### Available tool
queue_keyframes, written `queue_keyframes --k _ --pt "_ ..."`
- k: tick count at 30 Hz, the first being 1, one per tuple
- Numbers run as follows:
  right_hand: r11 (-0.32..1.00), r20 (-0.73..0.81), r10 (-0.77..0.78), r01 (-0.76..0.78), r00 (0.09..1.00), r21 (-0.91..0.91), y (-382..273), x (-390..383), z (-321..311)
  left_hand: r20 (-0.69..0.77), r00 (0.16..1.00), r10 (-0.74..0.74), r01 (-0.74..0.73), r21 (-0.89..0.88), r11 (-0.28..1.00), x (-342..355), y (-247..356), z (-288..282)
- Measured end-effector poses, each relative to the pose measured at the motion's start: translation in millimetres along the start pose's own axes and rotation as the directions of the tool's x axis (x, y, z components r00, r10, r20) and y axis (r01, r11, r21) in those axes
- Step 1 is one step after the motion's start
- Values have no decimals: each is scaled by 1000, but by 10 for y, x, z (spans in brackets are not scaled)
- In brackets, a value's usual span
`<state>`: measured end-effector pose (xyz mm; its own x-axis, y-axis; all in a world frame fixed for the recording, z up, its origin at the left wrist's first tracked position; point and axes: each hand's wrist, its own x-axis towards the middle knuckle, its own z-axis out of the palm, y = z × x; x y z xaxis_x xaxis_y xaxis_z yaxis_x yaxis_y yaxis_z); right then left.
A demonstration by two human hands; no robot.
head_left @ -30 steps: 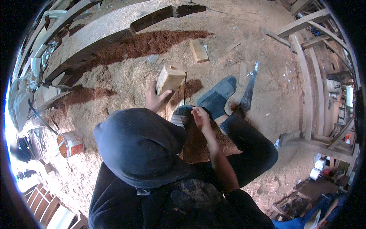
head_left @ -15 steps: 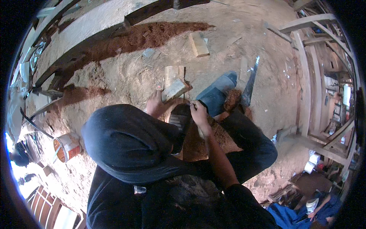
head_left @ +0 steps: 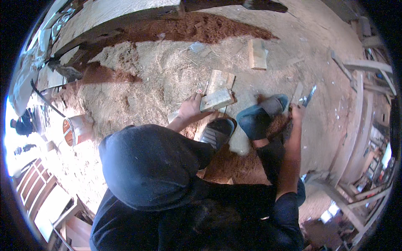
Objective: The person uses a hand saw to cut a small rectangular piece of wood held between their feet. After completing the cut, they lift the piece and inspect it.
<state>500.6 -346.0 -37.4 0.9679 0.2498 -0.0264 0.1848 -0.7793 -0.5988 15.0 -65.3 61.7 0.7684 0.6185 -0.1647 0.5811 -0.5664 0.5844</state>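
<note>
My left hand (head_left: pixel 190 106) lies against the left end of a short pale wood block (head_left: pixel 217 100), thumb and fingers around that end. The block rests across another piece of wood (head_left: pixel 220 80) on the ground. Off to the right, my right hand (head_left: pixel 297 112) is closed at the near end of a tapered dark blade, which looks like a handsaw (head_left: pixel 309 97); its handle is hidden in the fist. Between my hands are my feet, one in a striped sandal (head_left: pixel 217 129), the other in a teal-and-grey shoe (head_left: pixel 256 120).
A loose wood block (head_left: pixel 257 54) and a thin wood strip (head_left: pixel 297 92) lie on the dirt ground. Reddish sawdust (head_left: pixel 201 27) is heaped beside a long timber beam (head_left: pixel 121 21). At left stands a bucket (head_left: pixel 78 129). Wooden framing (head_left: pixel 360 121) lines the right side.
My right hand has moved from near the sandal rightward to the handsaw and closed on it. The left hand stays at the wood block. The whole view has shifted.
</note>
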Motion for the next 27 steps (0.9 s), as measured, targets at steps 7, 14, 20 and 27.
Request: queue_keyframes --k 7,14,20,27 --pt "968 -28 9 -16 1000 -250 409 725 255 51 995 -87 88 -11 996 -32 2 -81" --pt "867 41 477 -463 878 -184 229 586 377 79 989 -127 122 65 990 -97 -185 -74" --pt "944 201 308 -325 930 57 525 1222 -174 27 999 -44 45 -41 998 97 13 202" --pt "913 128 373 -338 919 -230 -330 475 544 -25 1000 19 -17 94 995 -39 -71 15"
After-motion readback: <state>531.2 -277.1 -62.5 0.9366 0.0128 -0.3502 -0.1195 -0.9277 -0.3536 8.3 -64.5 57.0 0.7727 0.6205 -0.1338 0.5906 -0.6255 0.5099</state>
